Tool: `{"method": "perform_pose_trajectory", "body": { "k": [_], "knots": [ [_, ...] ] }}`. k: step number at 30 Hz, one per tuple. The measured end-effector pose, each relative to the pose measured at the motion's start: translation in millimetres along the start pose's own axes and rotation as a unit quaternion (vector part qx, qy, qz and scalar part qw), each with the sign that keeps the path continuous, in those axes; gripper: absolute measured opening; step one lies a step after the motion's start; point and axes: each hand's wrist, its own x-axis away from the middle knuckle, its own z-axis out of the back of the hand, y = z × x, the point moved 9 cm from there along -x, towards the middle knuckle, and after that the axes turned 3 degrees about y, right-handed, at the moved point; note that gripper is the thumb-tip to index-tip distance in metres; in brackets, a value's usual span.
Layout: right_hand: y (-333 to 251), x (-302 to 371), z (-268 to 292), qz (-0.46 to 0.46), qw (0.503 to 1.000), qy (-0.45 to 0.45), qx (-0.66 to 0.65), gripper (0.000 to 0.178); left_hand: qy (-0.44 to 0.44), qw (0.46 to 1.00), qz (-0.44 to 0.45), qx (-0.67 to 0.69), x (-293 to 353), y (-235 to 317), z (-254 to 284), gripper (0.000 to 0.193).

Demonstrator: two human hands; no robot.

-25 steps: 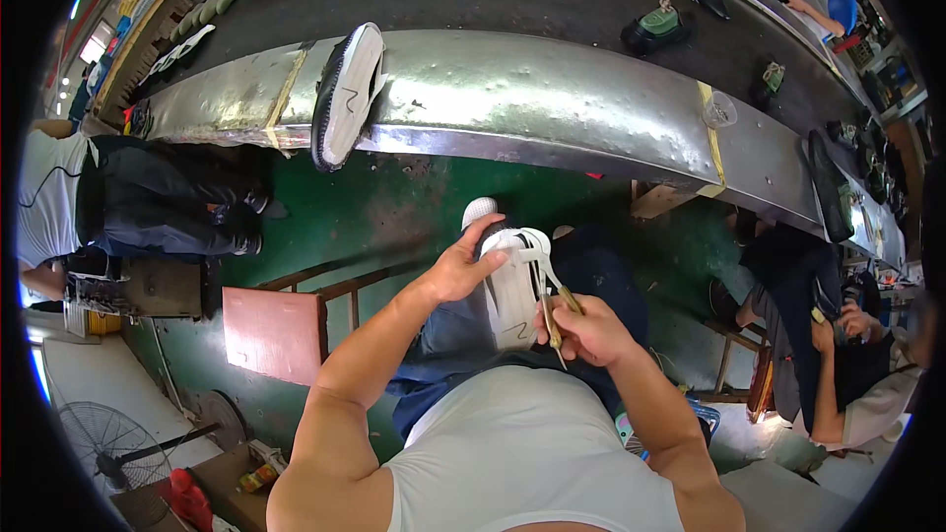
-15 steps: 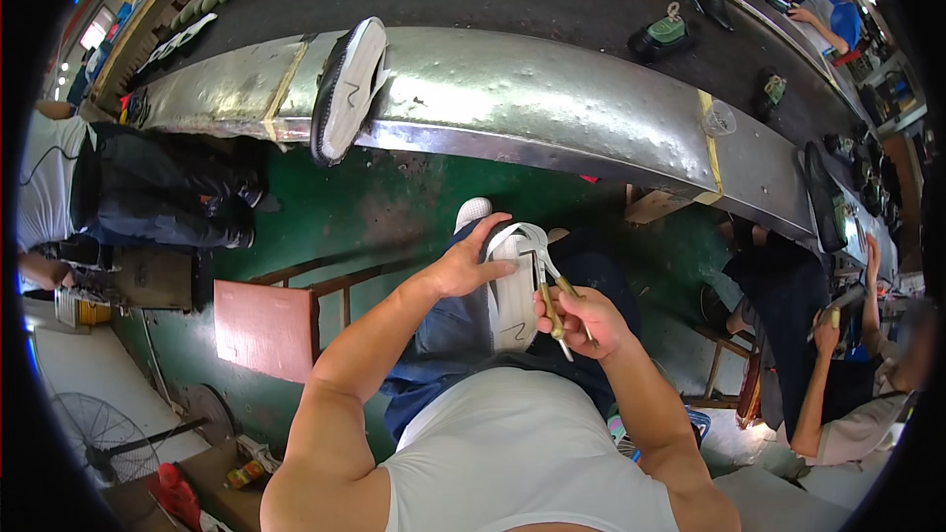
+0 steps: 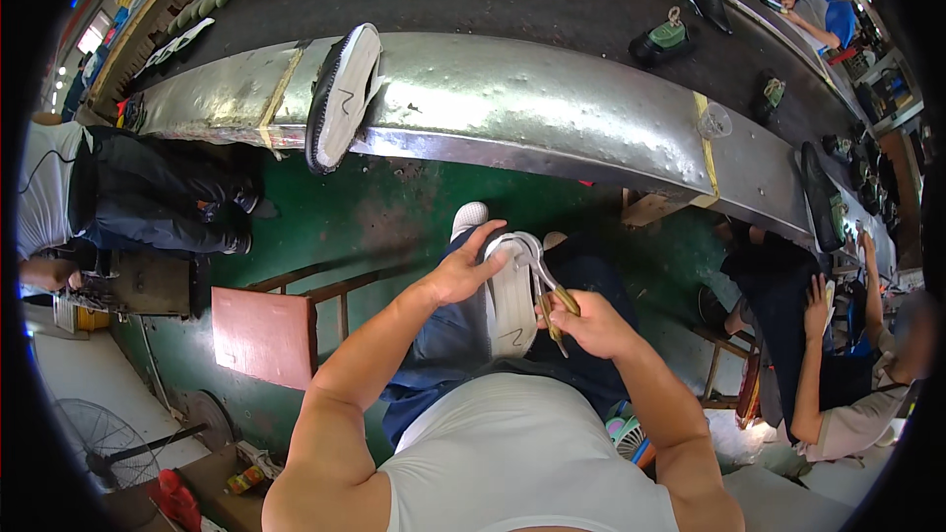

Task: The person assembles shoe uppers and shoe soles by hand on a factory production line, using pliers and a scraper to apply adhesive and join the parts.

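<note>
Upside down across my lap lies a shoe point(image 3: 513, 310), its pale sole side facing up with a dark mark near the close end. My left hand point(image 3: 461, 272) is wrapped around its far end, thumb pressing on the sole side and fingers over the outer edge. In my right hand point(image 3: 593, 324) are metal pincers point(image 3: 565, 299) with brass-coloured handles. Their curved head reaches to the right edge of the shoe's far end, near my left thumb; whether the jaws grip the edge is too small to tell.
Ahead runs a bench with a metal front edge point(image 3: 512, 79); another shoe point(image 3: 343, 99) leans over it, and several more stand behind. A reddish stool point(image 3: 261, 335) is at my left. Co-workers sit on both sides. A fan point(image 3: 94, 453) stands at lower left.
The pincers have turned in my right hand, and their head has come up against the shoe's far right edge. My left hand keeps its hold. The right-hand co-worker's hands have shifted.
</note>
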Motion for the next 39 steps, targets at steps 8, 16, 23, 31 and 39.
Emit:
{"method": "perform_pose_trajectory", "body": {
  "k": [8,16,23,31,39],
  "knots": [
    [-18,-7,-2,-0.091,0.995,-0.022,0.031,0.018,0.053,0.998,-0.018,-0.036,2,-9,13,0.051],
    [-1,-13,1,0.223,0.897,0.205,0.321,0.029,0.015,0.999,-0.028,0.042,6,-8,14,0.050],
    [-36,10,-14,0.059,0.876,0.170,0.448,0.028,0.055,0.997,-0.025,0.053,10,-11,13,0.053],
    [-28,21,-7,-0.021,0.981,0.052,0.187,0.031,0.116,0.993,-0.014,0.011,2,-11,19,0.046],
    [-42,-27,-4,0.047,0.927,0.122,0.351,0.032,0.052,0.999,0.011,0.012,4,-8,16,0.063]
  ]
}}
